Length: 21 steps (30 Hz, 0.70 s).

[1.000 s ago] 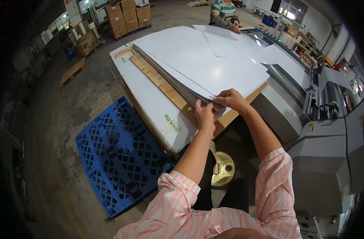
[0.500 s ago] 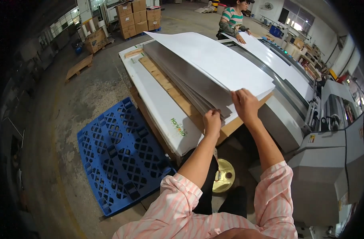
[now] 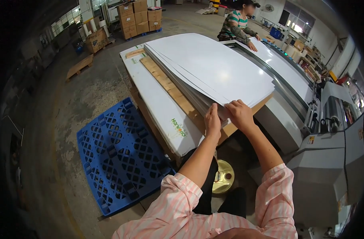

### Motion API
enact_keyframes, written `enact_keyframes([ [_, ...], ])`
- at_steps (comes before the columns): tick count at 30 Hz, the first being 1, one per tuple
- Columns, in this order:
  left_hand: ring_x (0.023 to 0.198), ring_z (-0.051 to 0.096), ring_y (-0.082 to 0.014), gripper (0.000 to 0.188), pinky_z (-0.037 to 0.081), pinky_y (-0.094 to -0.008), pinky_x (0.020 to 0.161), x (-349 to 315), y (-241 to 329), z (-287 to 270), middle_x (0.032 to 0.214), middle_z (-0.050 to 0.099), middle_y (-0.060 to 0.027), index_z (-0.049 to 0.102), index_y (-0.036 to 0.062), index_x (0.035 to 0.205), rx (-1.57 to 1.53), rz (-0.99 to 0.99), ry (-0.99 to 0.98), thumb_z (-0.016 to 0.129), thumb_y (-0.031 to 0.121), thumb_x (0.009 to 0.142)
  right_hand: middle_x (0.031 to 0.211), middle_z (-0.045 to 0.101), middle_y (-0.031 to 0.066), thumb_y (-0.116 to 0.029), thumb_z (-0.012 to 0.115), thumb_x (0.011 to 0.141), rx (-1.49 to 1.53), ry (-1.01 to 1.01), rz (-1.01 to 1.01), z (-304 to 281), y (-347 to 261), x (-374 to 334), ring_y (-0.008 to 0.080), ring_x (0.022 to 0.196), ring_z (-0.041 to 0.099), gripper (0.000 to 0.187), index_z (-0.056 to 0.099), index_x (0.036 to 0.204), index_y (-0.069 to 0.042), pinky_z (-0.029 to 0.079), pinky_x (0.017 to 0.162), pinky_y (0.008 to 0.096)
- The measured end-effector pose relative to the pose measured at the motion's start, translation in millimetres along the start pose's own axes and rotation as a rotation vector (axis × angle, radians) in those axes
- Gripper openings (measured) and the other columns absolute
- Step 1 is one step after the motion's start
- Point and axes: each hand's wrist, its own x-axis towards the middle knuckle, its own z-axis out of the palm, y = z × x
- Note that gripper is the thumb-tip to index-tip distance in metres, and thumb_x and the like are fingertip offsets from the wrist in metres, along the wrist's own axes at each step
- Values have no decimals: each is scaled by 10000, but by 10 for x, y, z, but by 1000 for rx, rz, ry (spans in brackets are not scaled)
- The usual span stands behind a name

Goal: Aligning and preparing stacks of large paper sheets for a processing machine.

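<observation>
Stack of large white sheets (image 3: 210,67) is worked at its near corner beside a grey machine (image 3: 317,163).
The right hand (image 3: 240,115) pinches top sheets (image 3: 234,85); whether the left hand (image 3: 212,121) grips any is unclear. Parting or squaring appears under way; next likely calls for even pressure. A white-faced base (image 3: 162,115) lies below, a blue pallet (image 3: 111,152) nearby on the workshop floor (image 3: 100,89).

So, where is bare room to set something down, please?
White board between wooden plank and blue plastic pallet; the pallet's top also looks bare. Crowded: near corner of the white sheet stack, with left hand and right hand there.
</observation>
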Motion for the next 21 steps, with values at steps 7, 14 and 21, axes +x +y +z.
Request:
enact_keyframes([
  [7,766,520,-132,256,434,-259,695,97,-132,-114,883,578,-56,594,-7,1046,313,71,-44,473,30,824,729,585,39,-186,575,801,-57,191,261,-270,43,323,248,713,559,110,633,764,-100,464,606,361],
  [14,838,549,-154,260,446,-265,724,44,-102,-60,954,603,-106,594,-28,1027,339,114,-29,488,54,804,745,589,73,-206,559,807,-38,-172,235,22,36,-52,270,758,570,150,635,771,-82,460,618,389],
  [21,831,502,-136,319,421,-273,722,15,-39,-71,984,569,-82,552,-4,1104,301,140,-27,517,78,798,764,596,62,-187,561,794,-57,-140,207,96,-7,-106,269,777,561,132,638,775,-82,463,633,381],
])
